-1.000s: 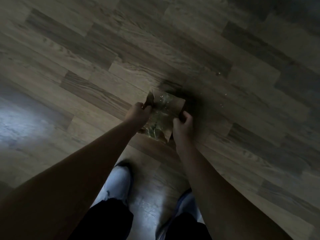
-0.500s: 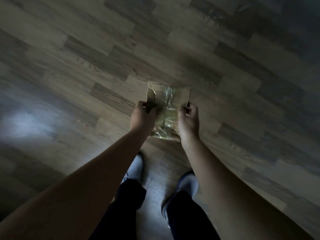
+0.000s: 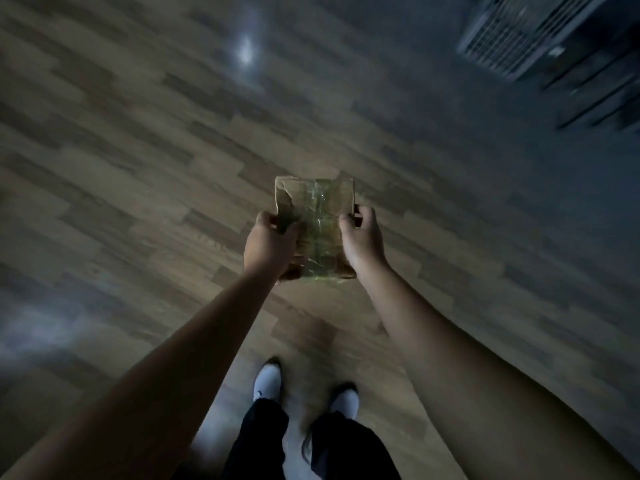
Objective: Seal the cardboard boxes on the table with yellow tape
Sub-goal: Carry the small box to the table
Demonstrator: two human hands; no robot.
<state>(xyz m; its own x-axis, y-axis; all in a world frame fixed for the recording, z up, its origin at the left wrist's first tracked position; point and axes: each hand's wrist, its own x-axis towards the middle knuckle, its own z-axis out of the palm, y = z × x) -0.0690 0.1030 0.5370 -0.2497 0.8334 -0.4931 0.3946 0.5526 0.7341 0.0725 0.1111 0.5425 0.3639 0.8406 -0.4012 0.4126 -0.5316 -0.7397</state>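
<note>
A small brown cardboard box (image 3: 317,216) is held out in front of me above the floor. A strip of shiny yellowish tape runs down the middle of its top face, and the top left corner looks torn. My left hand (image 3: 268,242) grips the box's left side with curled fingers. On the opposite side, my right hand (image 3: 362,237) grips its right edge, thumb on top. No tape roll and no table are in view.
Wood-pattern floor (image 3: 138,168) fills the view, dimly lit. A dark slatted object (image 3: 540,36), blurred, stands at the top right corner. My two feet in white shoes (image 3: 268,381) show at the bottom centre.
The box has risen from floor level and turned square to me, still gripped by both hands. The view swung, bringing the slatted object into the top right.
</note>
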